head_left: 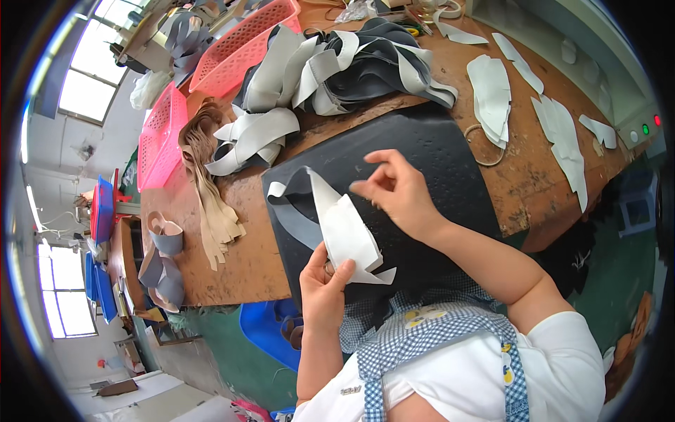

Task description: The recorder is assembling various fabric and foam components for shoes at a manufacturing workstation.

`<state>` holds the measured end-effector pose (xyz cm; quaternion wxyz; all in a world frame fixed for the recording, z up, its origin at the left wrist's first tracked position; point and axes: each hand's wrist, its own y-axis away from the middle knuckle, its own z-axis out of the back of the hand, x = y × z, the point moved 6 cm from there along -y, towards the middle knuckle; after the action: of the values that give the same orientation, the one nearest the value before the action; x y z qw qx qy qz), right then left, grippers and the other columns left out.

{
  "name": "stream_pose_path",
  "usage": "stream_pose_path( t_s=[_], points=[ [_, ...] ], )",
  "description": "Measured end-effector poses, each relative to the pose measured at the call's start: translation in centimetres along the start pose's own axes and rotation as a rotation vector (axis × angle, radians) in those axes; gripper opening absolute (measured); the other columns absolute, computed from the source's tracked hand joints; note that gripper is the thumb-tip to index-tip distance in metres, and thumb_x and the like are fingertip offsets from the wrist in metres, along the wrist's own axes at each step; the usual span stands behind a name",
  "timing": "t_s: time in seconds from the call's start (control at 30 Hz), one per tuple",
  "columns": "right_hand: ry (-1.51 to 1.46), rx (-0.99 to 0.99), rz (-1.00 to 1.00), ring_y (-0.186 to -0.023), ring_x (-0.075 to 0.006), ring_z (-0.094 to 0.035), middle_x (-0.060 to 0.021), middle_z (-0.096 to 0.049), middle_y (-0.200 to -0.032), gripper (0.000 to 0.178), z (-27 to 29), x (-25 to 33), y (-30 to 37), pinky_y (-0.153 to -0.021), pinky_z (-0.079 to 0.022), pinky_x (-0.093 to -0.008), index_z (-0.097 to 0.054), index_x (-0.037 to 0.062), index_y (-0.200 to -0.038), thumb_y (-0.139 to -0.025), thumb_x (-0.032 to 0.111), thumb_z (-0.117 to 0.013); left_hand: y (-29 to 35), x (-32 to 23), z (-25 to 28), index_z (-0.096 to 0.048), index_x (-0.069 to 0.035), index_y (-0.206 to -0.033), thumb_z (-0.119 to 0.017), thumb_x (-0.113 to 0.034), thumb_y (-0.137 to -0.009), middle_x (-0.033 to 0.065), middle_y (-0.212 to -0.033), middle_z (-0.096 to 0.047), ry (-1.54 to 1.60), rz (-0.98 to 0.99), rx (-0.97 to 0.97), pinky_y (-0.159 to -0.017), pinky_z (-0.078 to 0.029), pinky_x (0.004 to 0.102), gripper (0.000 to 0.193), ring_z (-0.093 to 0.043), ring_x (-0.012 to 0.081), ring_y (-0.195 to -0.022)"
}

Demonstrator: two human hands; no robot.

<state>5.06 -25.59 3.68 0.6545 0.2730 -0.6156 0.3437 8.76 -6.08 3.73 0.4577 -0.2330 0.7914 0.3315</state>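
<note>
My left hand (328, 278) is closed on a stack of white cut pieces (348, 232) together with a loop-shaped strip (299, 224), grey on one face and pale on the other. The thumb lies on top of the white pieces, near their lower end. The strip curves away to the left, over a black mat (436, 169). To the right of the pieces, my right hand (402, 193) is raised over the mat. Its fingers are bent, with the thumb and forefinger apart and nothing visible between them.
Beyond the mat lies a heap of grey and white strips (337, 70). Brown strips (207, 190) hang together at the left, beside pink baskets (163, 137). White cut pieces (490, 98) and a ring-shaped band (492, 162) lie right. A blue bin (260, 330) is below the table.
</note>
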Motion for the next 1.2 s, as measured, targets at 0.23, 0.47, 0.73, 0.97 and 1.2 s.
stream_pose_path(
  t_s=[0.23,0.47,0.73,0.97,1.2],
  points=[
    [-0.643,0.263,-0.489,-0.088,-0.0196,-0.066,-0.0141,-0.066,-0.104,0.082,-3.1,-2.0,2.0,-0.075,-0.054,-0.0286,-0.035,-0.0078,-0.138,-0.081,0.027,-0.083,0.2,0.1,-0.7,-0.046,0.010,-0.135,-0.068,0.002,-0.089,0.0125,-0.115,-0.067,-0.017,-0.016,0.014,-0.090,-0.053,0.0278,0.052,-0.067,0.0145,-0.100],
    [-0.390,0.087,-0.144,-0.078,-0.0120,-0.065,-0.0041,-0.065,-0.083,0.071,-1.1,1.0,-0.9,-0.073,-0.054,-0.0256,-0.043,-0.0034,-0.134,-0.074,-0.003,-0.080,0.5,0.0,-0.4,-0.064,0.008,-0.112,-0.071,-0.004,-0.090,0.0062,-0.093,-0.071,-0.258,-0.057,-0.026,-0.074,-0.049,0.0189,0.025,-0.063,0.0056,-0.082],
    [0.442,-0.139,0.412,-0.122,-0.0290,-0.056,-0.0149,-0.056,-0.129,0.076,4.0,5.8,-1.1,-0.100,-0.048,-0.0419,-0.044,0.0018,-0.137,-0.072,0.007,-0.082,-1.7,-6.9,-0.7,-0.068,0.004,-0.097,-0.075,-0.006,-0.081,0.0100,-0.078,-0.070,-1.157,-0.281,0.111,-0.062,-0.050,0.0286,0.020,-0.065,0.0179,-0.068],
    [0.423,0.511,0.233,-0.092,-0.0303,-0.070,-0.0126,-0.071,-0.097,0.075,-0.9,5.8,-0.5,-0.081,-0.055,-0.0383,-0.044,0.0071,-0.140,-0.072,0.003,-0.077,-1.5,-10.4,-7.3,-0.060,-0.002,-0.104,-0.080,-0.008,-0.073,0.0145,-0.096,-0.063,-1.394,-1.088,-0.157,-0.079,-0.051,0.0449,0.037,-0.061,0.0352,-0.092],
    [0.076,0.359,0.148,-0.093,-0.0178,-0.067,-0.0092,-0.069,-0.097,0.063,2.4,3.2,2.3,-0.087,-0.051,-0.0318,-0.056,0.0051,-0.130,-0.071,0.001,-0.077,-2.5,-0.6,-1.3,-0.064,-0.001,-0.092,-0.052,-0.035,-0.104,0.0015,-0.075,-0.062,-0.307,0.023,-0.100,-0.060,-0.046,0.0213,0.038,-0.056,0.0070,-0.066]
  ],
)
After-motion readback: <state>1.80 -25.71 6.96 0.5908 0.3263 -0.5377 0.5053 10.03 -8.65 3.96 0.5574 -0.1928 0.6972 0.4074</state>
